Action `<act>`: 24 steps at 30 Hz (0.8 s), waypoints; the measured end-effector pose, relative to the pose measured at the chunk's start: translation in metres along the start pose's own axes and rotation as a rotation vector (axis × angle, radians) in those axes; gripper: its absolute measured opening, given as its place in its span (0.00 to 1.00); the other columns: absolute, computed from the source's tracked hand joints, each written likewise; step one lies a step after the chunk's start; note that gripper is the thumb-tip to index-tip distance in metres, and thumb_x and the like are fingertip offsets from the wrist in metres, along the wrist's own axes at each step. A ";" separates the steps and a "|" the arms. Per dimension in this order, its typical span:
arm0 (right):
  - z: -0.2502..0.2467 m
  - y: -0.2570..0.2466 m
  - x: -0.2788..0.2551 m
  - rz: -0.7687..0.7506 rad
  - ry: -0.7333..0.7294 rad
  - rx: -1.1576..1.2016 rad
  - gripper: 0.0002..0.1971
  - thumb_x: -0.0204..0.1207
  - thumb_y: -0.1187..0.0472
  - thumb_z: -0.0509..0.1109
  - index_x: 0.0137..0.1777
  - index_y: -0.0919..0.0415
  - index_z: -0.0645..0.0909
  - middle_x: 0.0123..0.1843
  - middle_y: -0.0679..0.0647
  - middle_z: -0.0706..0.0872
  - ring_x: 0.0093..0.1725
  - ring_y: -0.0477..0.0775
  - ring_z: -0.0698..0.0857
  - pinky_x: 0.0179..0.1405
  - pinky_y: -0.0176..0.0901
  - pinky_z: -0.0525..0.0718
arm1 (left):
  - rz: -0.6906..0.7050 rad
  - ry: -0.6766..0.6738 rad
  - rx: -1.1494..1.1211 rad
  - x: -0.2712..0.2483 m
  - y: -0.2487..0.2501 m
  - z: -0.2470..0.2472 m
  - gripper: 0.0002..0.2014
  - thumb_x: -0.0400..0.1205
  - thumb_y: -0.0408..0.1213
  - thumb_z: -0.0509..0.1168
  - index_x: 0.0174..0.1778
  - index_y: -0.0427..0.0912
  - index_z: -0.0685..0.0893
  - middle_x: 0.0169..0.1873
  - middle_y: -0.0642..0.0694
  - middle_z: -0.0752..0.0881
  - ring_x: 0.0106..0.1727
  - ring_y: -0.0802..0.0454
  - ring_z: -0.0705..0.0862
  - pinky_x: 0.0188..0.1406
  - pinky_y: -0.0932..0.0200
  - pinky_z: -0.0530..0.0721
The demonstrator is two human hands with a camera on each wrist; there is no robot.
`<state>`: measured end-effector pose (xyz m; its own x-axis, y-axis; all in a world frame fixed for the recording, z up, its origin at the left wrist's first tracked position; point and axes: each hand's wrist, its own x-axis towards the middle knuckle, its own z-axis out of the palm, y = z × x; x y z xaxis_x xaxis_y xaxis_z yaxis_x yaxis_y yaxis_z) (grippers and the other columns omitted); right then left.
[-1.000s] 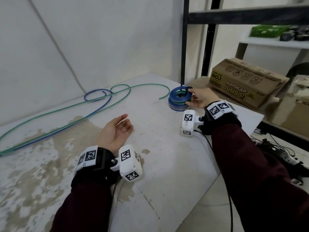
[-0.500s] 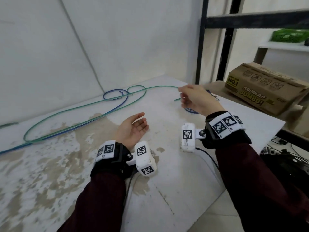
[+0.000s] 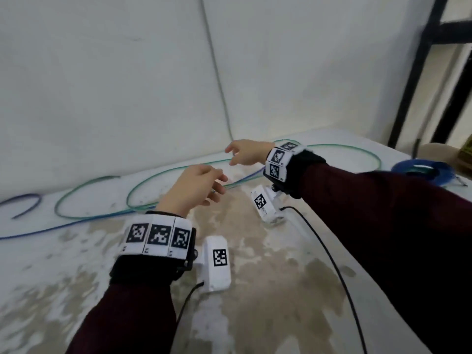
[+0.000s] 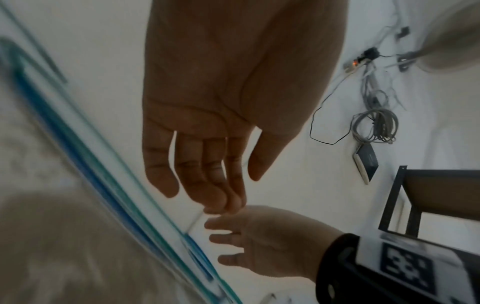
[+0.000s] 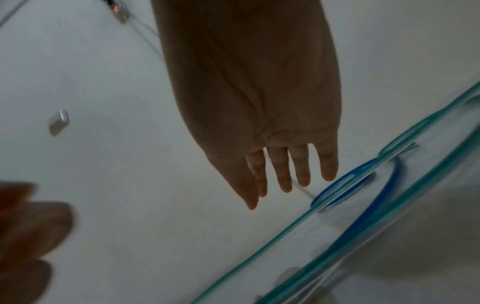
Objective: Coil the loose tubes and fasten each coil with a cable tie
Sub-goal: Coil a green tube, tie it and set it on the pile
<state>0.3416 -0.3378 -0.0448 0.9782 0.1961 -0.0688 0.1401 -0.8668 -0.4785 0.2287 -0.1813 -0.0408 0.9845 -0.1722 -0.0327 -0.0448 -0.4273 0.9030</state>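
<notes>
A long green tube (image 3: 342,146) and a blue tube (image 3: 63,227) lie loose in wide loops across the stained white table (image 3: 281,290), along the wall. My left hand (image 3: 217,185) hovers palm down just above them, fingers relaxed and holding nothing. Beyond it my right hand (image 3: 235,154) reaches left over the tubes, fingers spread and empty. The left wrist view shows straight fingers (image 4: 207,185) beside the blurred tubes (image 4: 103,186). In the right wrist view the fingers (image 5: 285,174) hang above the green tube (image 5: 259,253) and a blue loop (image 5: 363,222). A stack of finished blue coils (image 3: 421,169) sits at the far right.
A black shelf frame (image 3: 419,72) stands at the table's right end. A thin grey cable (image 3: 217,72) runs down the white wall. Black wrist-camera leads (image 3: 332,251) trail over the table's near edge.
My right hand let go of the coil stack and swung left across the table. My left hand turned palm down and rose over the loose tubes. The head view turned left.
</notes>
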 end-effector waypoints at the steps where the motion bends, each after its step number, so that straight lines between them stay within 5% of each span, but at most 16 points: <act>1: 0.005 -0.008 0.014 -0.005 -0.030 -0.080 0.27 0.80 0.59 0.67 0.78 0.61 0.66 0.78 0.58 0.71 0.75 0.57 0.72 0.73 0.45 0.68 | -0.001 0.017 0.061 0.002 -0.003 -0.012 0.13 0.85 0.40 0.57 0.40 0.42 0.83 0.29 0.47 0.84 0.25 0.51 0.79 0.30 0.60 0.73; 4: 0.017 -0.016 0.046 -0.019 -0.073 -0.240 0.29 0.80 0.59 0.67 0.79 0.61 0.65 0.79 0.57 0.69 0.77 0.58 0.70 0.69 0.40 0.68 | -0.003 0.099 0.151 0.007 -0.014 -0.043 0.13 0.86 0.40 0.57 0.41 0.40 0.83 0.30 0.44 0.84 0.26 0.49 0.79 0.27 0.61 0.74; 6: 0.019 -0.013 0.061 -0.032 -0.083 -0.262 0.25 0.78 0.60 0.70 0.74 0.64 0.73 0.74 0.58 0.75 0.72 0.58 0.75 0.57 0.31 0.74 | 0.006 0.141 0.183 0.009 -0.021 -0.056 0.13 0.86 0.40 0.58 0.43 0.38 0.84 0.30 0.44 0.84 0.27 0.48 0.80 0.28 0.60 0.74; 9: 0.017 -0.012 0.069 -0.032 -0.087 -0.269 0.17 0.74 0.58 0.74 0.59 0.68 0.84 0.50 0.60 0.86 0.48 0.58 0.85 0.34 0.36 0.77 | 0.016 0.179 0.212 0.013 -0.029 -0.065 0.13 0.85 0.41 0.58 0.41 0.40 0.84 0.31 0.44 0.84 0.30 0.48 0.81 0.29 0.60 0.74; 11: 0.013 -0.019 0.070 -0.043 -0.127 -0.281 0.10 0.78 0.59 0.70 0.52 0.66 0.84 0.40 0.54 0.84 0.40 0.55 0.84 0.30 0.34 0.77 | 0.037 0.252 0.257 0.016 -0.035 -0.072 0.10 0.84 0.41 0.60 0.41 0.42 0.82 0.35 0.45 0.84 0.38 0.46 0.83 0.34 0.58 0.75; 13: 0.006 -0.029 0.063 -0.074 -0.128 -0.158 0.06 0.81 0.62 0.64 0.49 0.62 0.82 0.36 0.52 0.81 0.33 0.53 0.83 0.29 0.38 0.82 | 0.016 0.363 0.337 0.015 -0.037 -0.078 0.08 0.83 0.42 0.62 0.53 0.43 0.80 0.47 0.44 0.83 0.53 0.42 0.82 0.48 0.53 0.77; 16: -0.012 -0.046 0.040 -0.232 0.013 0.048 0.08 0.83 0.64 0.61 0.51 0.63 0.82 0.33 0.52 0.81 0.26 0.49 0.76 0.22 0.37 0.78 | -0.059 0.513 0.403 0.009 -0.036 -0.096 0.27 0.81 0.44 0.66 0.74 0.42 0.67 0.69 0.36 0.71 0.70 0.37 0.71 0.69 0.43 0.70; 20: -0.034 -0.072 0.000 -0.403 0.180 0.298 0.09 0.84 0.65 0.59 0.52 0.63 0.82 0.30 0.52 0.76 0.24 0.46 0.70 0.24 0.36 0.71 | -0.087 0.599 0.364 -0.010 -0.028 -0.124 0.40 0.80 0.44 0.68 0.83 0.42 0.52 0.77 0.33 0.63 0.76 0.35 0.64 0.75 0.41 0.64; 22: -0.041 -0.082 -0.020 -0.454 0.185 0.436 0.09 0.85 0.64 0.58 0.52 0.63 0.80 0.30 0.52 0.74 0.24 0.46 0.68 0.25 0.35 0.70 | -0.052 0.593 0.313 -0.019 -0.026 -0.132 0.32 0.83 0.43 0.65 0.80 0.42 0.60 0.74 0.34 0.70 0.73 0.38 0.70 0.71 0.46 0.69; 24: -0.044 -0.090 -0.035 -0.478 0.195 0.574 0.08 0.86 0.64 0.58 0.50 0.62 0.78 0.30 0.52 0.74 0.24 0.46 0.68 0.26 0.36 0.72 | 0.068 0.556 0.210 -0.029 -0.023 -0.134 0.13 0.85 0.39 0.62 0.64 0.44 0.80 0.62 0.36 0.83 0.59 0.40 0.82 0.61 0.51 0.77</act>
<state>0.3014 -0.2873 0.0392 0.8484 0.3591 0.3890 0.5043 -0.3247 -0.8001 0.2243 -0.0470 -0.0034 0.9167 0.2611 0.3023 -0.0872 -0.6078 0.7893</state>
